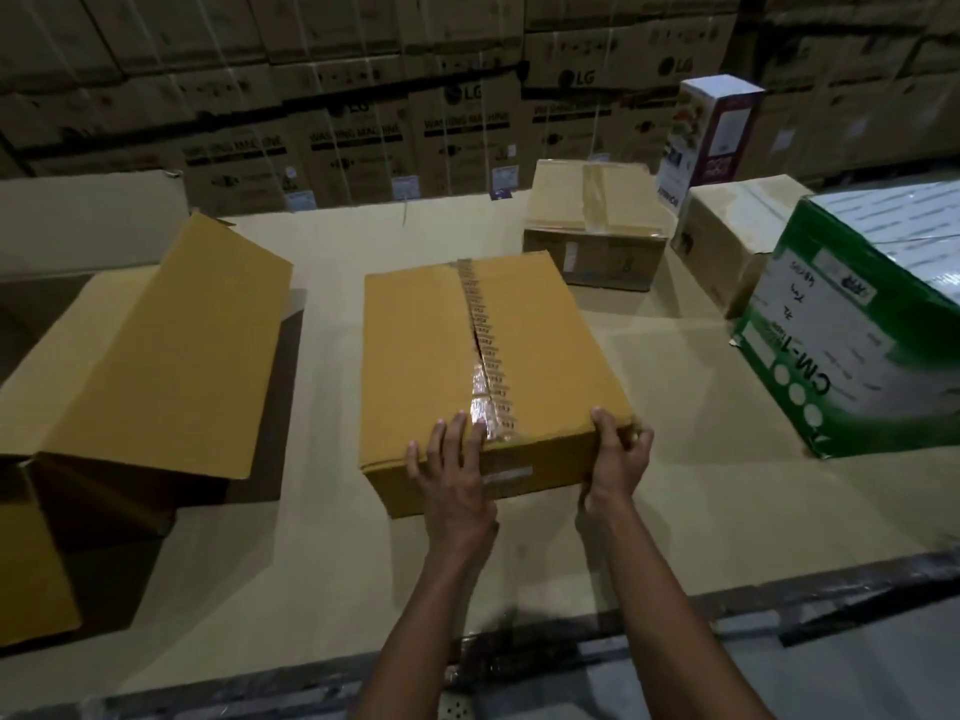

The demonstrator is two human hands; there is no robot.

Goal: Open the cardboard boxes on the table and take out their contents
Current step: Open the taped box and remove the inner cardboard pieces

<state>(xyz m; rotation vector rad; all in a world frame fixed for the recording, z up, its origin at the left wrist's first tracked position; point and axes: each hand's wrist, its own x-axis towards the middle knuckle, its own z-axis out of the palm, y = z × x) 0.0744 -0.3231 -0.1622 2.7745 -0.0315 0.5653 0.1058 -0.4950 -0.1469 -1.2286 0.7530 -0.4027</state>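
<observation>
A closed brown cardboard box (426, 350) lies in the middle of the table, sealed along its top by a strip of printed clear tape (482, 345). The tape looks split partway along the seam. My left hand (453, 462) rests on the box's near edge beside the tape end, fingers laid straight over the top. My right hand (618, 457) grips the box's near right corner, fingers curled over the top and round the side.
An opened brown box (171, 350) with raised flaps stands at the left. Two taped brown boxes (597, 226), (727, 236) sit at the back right, with a white and purple carton (711, 132) behind them. A green and white box (841, 335) stands at the right. Stacked washing-machine cartons (363, 96) line the back.
</observation>
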